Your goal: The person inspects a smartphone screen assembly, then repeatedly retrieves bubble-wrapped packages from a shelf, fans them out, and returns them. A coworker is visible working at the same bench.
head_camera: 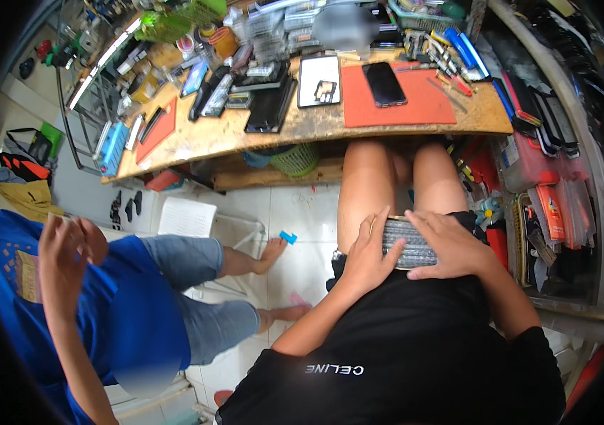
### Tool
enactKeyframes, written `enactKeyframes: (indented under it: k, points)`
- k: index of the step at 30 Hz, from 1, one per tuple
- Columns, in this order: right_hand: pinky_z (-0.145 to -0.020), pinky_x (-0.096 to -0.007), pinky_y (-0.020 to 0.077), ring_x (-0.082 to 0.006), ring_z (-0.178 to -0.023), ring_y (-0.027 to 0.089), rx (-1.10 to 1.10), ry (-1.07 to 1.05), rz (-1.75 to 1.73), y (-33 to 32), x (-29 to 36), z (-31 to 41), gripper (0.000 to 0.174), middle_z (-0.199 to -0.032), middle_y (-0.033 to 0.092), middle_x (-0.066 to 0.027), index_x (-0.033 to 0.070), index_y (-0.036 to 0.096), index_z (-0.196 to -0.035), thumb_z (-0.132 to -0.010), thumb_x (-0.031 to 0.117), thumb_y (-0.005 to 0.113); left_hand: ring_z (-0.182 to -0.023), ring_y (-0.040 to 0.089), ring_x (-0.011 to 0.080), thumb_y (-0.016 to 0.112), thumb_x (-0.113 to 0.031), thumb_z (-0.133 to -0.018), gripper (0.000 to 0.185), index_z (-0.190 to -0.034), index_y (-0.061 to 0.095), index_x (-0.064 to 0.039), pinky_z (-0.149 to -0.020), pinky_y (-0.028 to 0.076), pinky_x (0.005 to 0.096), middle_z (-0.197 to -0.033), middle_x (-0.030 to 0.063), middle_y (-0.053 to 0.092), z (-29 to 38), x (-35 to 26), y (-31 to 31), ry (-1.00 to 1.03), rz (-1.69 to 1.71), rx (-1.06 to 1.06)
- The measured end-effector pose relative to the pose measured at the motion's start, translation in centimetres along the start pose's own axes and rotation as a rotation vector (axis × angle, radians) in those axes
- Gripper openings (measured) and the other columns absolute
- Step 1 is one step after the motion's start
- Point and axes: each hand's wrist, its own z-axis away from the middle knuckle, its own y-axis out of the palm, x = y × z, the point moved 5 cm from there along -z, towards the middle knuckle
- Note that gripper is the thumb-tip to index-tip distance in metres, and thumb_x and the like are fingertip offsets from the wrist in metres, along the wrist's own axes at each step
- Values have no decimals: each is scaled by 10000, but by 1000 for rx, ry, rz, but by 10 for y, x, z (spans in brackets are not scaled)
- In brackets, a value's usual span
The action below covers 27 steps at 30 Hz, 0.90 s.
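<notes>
In my lap lies a flat grey rectangular pack point(410, 244) with a shiny, ribbed surface; what it contains cannot be told. My left hand point(371, 255) holds its left side, the thumb lying over its face. From the right, my right hand point(448, 244) grips it with fingers along the far edge and thumb near the front edge. Beyond my knees, a black smartphone point(384, 84) lies screen up on an orange-red mat point(419, 114) on the wooden workbench point(217, 141). Left of that mat is a white-faced tablet-like panel point(307, 69) with small dark and tan pieces on it.
A person in a blue shirt point(142, 303) sits at my left, hands point(71, 239) raised. Dark phone-like devices point(265, 114) and several hand tools point(448, 66) crowd the bench. A green basket point(296, 159) stands beneath it. A packed shelf point(602, 265) borders my right side.
</notes>
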Motion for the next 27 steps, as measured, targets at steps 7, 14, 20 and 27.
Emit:
enactKeyframes:
  k: [7,14,20,27]
  points:
    - [-1189,-480,398,-442,-1401,502,-79,252,-132,26,-58,35,1266,-1521,477,-272,0,223,-1651,-628,171,949,-1128,681,444,571,-231,-1058,409,-1432,606,-66,-955,557,504,-1225,282,690,-33,43,-2,25,120,-171]
    - [-1152,-418,425,-322,-1291,587,-328,241,-528,65,-65,-10,1284,-1388,577,-225,-29,121,-1665,-662,82,914,-990,703,448,542,-184,-1045,354,-1350,666,-55,-880,550,545,-1151,271,708,-74,81,-20,-5,112,-77]
    - [-1128,-418,452,-307,-1294,593,-509,209,-511,-13,-18,-25,1044,-1406,579,-203,-23,359,-1583,-734,208,921,-942,689,417,546,-205,-1048,316,-1297,670,-54,-840,541,517,-1105,249,704,-87,156,-91,-65,117,-49]
    - [-1128,-420,451,-292,-1341,559,-908,49,95,-194,91,56,1029,-1479,540,-182,14,400,-1569,-731,290,929,-887,673,380,552,-230,-1053,282,-1235,675,-54,-793,530,483,-1052,222,698,-169,103,-63,187,138,6]
